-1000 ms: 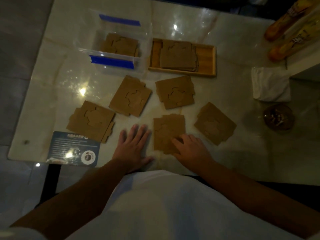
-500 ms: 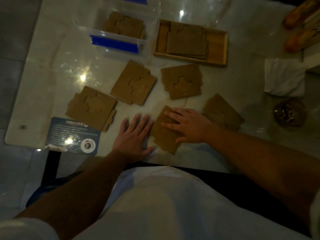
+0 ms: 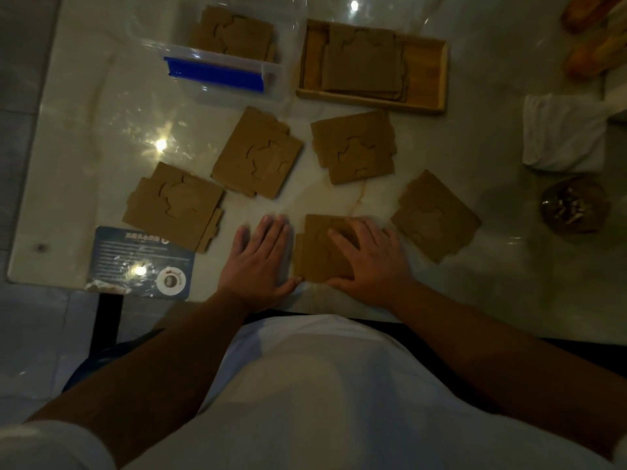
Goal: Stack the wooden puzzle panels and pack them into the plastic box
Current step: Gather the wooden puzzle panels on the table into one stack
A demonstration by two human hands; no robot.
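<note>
Several brown wooden puzzle panels lie spread on the pale marble table (image 3: 78, 130). My right hand (image 3: 369, 259) rests flat on the nearest panel (image 3: 315, 256), fingers straight. My left hand (image 3: 261, 259) lies flat on the table just left of that panel, its thumb against the panel's lower left edge. Other panels sit at the left (image 3: 176, 205), the centre (image 3: 258, 154), the centre right (image 3: 354, 145) and the right (image 3: 436, 215). The clear plastic box (image 3: 217, 67) with a blue clip stands at the back left and holds panels (image 3: 234, 35).
A wooden tray (image 3: 424, 66) with a stack of panels stands behind the loose ones. A dark printed card (image 3: 142, 262) lies at the table's front left edge. A folded white cloth (image 3: 563, 130) and a round dark dish (image 3: 573, 208) sit at the right.
My right hand has slid back onto the near panel and turned it square to the table edge. My left hand has stayed beside it. The view has shifted closer.
</note>
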